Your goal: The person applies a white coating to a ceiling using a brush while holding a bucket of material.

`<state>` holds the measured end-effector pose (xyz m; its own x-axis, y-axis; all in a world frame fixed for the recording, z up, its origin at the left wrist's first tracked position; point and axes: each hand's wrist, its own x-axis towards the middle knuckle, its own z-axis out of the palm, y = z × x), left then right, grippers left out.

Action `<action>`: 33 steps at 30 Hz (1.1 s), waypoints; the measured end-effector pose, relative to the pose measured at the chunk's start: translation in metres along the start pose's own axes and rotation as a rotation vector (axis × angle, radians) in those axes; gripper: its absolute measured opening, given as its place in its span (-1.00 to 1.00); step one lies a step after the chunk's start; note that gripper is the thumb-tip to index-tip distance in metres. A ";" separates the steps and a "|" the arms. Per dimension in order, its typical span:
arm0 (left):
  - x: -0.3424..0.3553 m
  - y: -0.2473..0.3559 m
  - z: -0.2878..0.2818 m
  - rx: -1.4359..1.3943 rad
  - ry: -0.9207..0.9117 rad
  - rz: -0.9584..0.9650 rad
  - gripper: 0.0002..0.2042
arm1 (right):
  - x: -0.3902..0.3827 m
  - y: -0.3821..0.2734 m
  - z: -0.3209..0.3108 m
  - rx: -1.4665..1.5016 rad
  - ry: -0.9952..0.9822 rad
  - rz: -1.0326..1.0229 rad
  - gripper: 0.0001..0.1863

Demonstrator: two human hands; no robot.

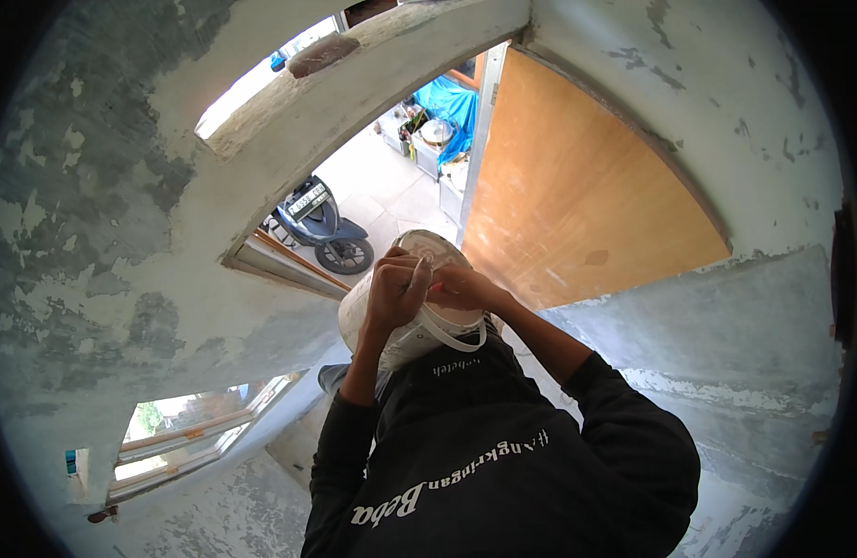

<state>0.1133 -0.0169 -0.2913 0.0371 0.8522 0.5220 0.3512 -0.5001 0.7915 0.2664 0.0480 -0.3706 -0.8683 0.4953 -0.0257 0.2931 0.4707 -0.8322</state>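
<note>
A white bucket (pixel 363 312) is right in front of my body, its mouth facing up. Pale, wet-looking residue coats the inside. Its white handle (pixel 447 338) hangs down on the side nearest my black sweater. Over the opening, my left hand (pixel 396 290) is closed, its fingers curled and pressed together. My right hand (pixel 460 287) meets it from the right, also closed with bent fingers. The two hands are close together or touching. Whatever lies between their fingers is hidden or too small to name.
A wooden door (pixel 577 186) stands ahead to the right, beside a doorway. Beyond it are a parked motorcycle (pixel 321 228), a blue tarp (pixel 452 107) and several containers. Patchy plastered walls (pixel 103 251) surround me. A window (pixel 187 428) is at lower left.
</note>
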 end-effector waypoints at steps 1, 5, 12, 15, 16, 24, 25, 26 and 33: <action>0.001 0.001 0.000 -0.009 0.004 -0.001 -0.63 | 0.000 0.001 0.000 -0.001 0.000 -0.001 -0.60; 0.001 0.002 0.004 0.007 0.006 0.034 -0.64 | 0.003 0.011 0.005 0.167 0.172 -0.136 -0.59; 0.002 0.001 0.002 0.008 -0.018 -0.001 -0.64 | -0.001 0.007 0.001 0.199 -0.025 0.113 -0.63; 0.003 0.003 0.002 0.006 0.007 0.000 -0.64 | -0.002 0.001 -0.005 0.349 0.096 0.033 -0.62; 0.003 0.004 0.003 0.004 0.026 0.000 -0.64 | -0.002 -0.002 -0.008 0.347 0.095 0.033 -0.62; -0.001 -0.006 -0.010 0.036 0.007 -0.031 -0.65 | 0.002 -0.011 -0.024 0.544 0.226 0.201 -0.50; -0.002 -0.008 -0.011 0.048 0.003 -0.031 -0.65 | 0.002 -0.011 -0.025 0.546 0.224 0.199 -0.50; -0.004 -0.009 -0.012 0.050 0.003 -0.032 -0.65 | 0.001 -0.011 -0.025 0.654 0.194 0.215 -0.49; -0.002 -0.005 -0.008 0.025 0.024 -0.054 -0.64 | 0.008 -0.002 -0.018 0.837 0.075 0.228 -0.52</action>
<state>0.1040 -0.0176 -0.2943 -0.0047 0.8736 0.4866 0.3751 -0.4495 0.8107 0.2656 0.0643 -0.3596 -0.7872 0.5725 -0.2292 0.0404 -0.3231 -0.9455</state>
